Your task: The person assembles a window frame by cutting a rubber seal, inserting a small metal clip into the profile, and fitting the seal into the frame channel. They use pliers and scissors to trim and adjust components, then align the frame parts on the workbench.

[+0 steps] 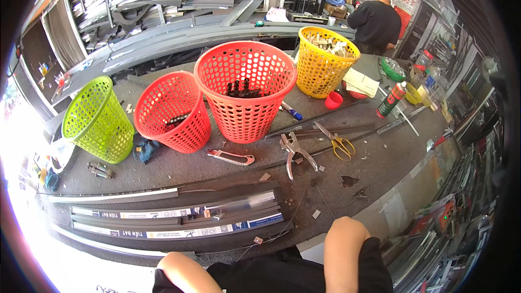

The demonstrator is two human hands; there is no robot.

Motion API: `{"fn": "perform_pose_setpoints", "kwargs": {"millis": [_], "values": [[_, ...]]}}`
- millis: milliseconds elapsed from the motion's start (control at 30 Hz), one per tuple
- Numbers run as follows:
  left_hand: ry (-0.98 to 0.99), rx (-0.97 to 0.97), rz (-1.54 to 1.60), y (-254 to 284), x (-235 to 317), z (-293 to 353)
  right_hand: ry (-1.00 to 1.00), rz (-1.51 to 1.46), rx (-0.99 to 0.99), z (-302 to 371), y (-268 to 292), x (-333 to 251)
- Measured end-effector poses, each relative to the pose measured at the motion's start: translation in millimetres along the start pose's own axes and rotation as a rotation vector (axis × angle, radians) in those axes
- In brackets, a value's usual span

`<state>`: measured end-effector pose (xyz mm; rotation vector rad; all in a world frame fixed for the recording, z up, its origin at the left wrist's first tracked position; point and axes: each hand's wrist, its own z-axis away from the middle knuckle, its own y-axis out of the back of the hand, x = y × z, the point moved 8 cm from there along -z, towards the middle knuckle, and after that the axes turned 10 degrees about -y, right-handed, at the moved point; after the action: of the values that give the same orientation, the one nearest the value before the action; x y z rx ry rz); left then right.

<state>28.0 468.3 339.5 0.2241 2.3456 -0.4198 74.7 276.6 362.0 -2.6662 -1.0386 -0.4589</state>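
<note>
A: Where's the stock?
B: Dark profile strips (179, 220) lie flat in a stack along the worktop's (380, 168) near edge, left of centre, running parallel to that edge. They carry white and blue label bands.

A: Hands?
B: The hands are out of frame, so I can't tell whether the fingers are released, clenched or grasping. Only two bare limbs (342, 249) in dark clothing come in from the lower edge, just below the strips.

A: Tools near the strips?
B: Metal snips (293, 149) are mid-worktop, just beyond the stack's right end. Yellow-handled scissors (337, 144) lie to their right, and a utility knife (230, 157) to their left. All lie flat and apart from each other.

A: Further back?
B: There's a row of perforated baskets. A green basket (97, 119) is tilted at the left edge. Next is a small red basket (171, 111), also tilted. A big red basket (244, 89) stands upright at centre with dark parts inside. A yellow basket (325, 68) sits toward the far right, full of pale parts.

A: Right side?
B: A red cup (334, 100) sits beside the yellow basket. A spray can (391, 99) lies tilted near the right edge.

A: Anyone else?
B: Another person in black (374, 21) is past the far right corner, back turned.
</note>
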Motion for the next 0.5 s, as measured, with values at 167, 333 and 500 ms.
{"fn": "perform_pose_setpoints", "kwargs": {"millis": [167,333,500], "values": [[-0.031,-0.161,-0.054,3,14,35,0.384,-0.012,0.018,37,-7,-46],[0.547,-0.638,-0.139,19,15,78,-0.385,1.197,0.048,83,81,-34],[1.055,-0.832,-0.355,54,24,142,-1.412,1.395,0.319,165,198,-47]]}}
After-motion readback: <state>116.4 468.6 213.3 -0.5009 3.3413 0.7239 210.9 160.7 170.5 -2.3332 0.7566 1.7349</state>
